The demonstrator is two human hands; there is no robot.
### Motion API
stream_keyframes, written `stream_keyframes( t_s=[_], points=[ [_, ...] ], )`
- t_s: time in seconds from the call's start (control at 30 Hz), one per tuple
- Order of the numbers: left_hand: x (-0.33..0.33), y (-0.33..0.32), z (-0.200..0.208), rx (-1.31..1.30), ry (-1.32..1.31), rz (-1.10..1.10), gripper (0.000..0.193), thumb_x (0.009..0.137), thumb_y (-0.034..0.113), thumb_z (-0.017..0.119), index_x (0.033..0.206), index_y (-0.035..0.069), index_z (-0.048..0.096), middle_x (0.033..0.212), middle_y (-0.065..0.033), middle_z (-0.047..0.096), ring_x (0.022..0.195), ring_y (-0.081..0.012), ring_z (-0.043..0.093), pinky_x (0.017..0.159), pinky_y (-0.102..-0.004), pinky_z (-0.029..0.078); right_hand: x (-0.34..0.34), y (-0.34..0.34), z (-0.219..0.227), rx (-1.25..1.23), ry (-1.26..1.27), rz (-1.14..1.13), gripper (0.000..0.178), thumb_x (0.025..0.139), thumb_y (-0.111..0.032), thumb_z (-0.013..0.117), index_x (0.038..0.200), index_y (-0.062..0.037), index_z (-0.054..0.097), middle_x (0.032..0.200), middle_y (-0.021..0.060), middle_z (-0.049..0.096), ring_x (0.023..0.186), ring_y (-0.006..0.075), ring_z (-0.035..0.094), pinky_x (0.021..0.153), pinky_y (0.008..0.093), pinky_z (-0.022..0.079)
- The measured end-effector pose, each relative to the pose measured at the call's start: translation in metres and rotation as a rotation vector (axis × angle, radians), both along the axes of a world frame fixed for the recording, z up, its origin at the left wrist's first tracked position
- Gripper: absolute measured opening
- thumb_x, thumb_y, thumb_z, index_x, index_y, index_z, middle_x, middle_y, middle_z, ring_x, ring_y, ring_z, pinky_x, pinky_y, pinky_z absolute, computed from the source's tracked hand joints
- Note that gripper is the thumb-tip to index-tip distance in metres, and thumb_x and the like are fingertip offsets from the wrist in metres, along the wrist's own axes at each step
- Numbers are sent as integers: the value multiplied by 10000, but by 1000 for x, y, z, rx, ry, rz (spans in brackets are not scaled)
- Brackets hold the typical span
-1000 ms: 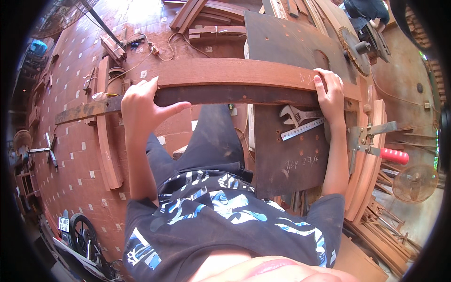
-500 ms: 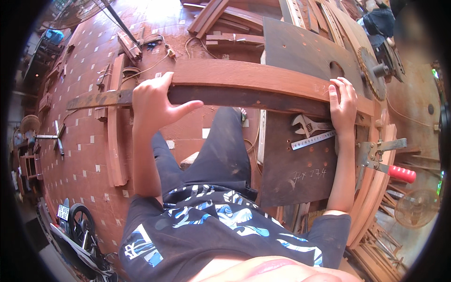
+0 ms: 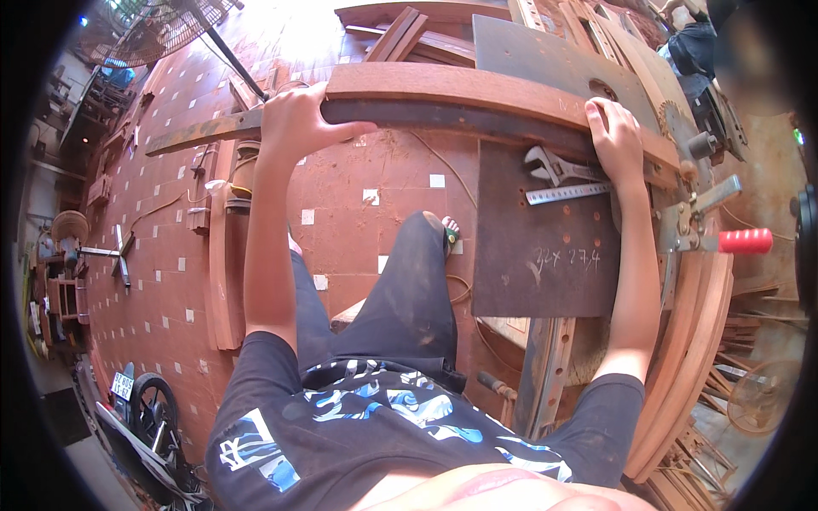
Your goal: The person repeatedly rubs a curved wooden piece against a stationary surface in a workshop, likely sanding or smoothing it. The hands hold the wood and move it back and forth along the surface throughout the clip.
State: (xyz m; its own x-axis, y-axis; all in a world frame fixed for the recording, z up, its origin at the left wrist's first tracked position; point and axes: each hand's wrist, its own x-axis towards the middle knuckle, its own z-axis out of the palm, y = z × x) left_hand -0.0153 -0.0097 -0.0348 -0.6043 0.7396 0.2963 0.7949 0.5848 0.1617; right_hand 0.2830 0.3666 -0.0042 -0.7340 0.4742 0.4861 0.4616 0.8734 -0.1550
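A long reddish wooden plank lies crosswise in front of me, along a dark bar on its near side. My left hand grips the plank's left end, fingers over the far side and thumb stretched along the dark bar. My right hand curls its fingers over the plank towards its right end. Beneath that end is a dark flat plate with chalk marks. An adjustable wrench and a white ruler rest on the plate, left of my right forearm.
A toothed circular saw blade stands just beyond the plank's right end. A toggle clamp with a red handle sits right of my right forearm. Wooden boards line the right side. A stand fan is at the far left, a motorbike lower left.
The plank, dark bar and plate have moved away from me, carrying the wrench, ruler and clamp along. Both hands have travelled forward with the plank, keeping their grip.
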Motion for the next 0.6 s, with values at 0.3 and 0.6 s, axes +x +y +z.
stream_keyframes(
  t_s=[0.3, 0.6],
  points=[
    [-13, 12, -5, -70, 132, 86, 1165, 549, 1037, 560, 983, -26, 758, 664, -125, 702, 658, -236, 722, 617, -338, 554, -6, 11, 5, -20, 1, -5, 474, 1009, -490, 533, 1161, -85, 728, 1210, 172, 710, 1187, 369, 620, 1063, 450, 436],
    [-27, 27, -12, 57, 263, 66, 1140, 566, 1016, 577, 1017, -15, 763, 623, -136, 688, 620, -257, 719, 607, -372, 567, -14, 23, 10, -20, 11, -61, 552, 1027, -534, 482, 1269, -87, 699, 1285, 188, 691, 1237, 365, 621, 1072, 428, 449]
  ],
)
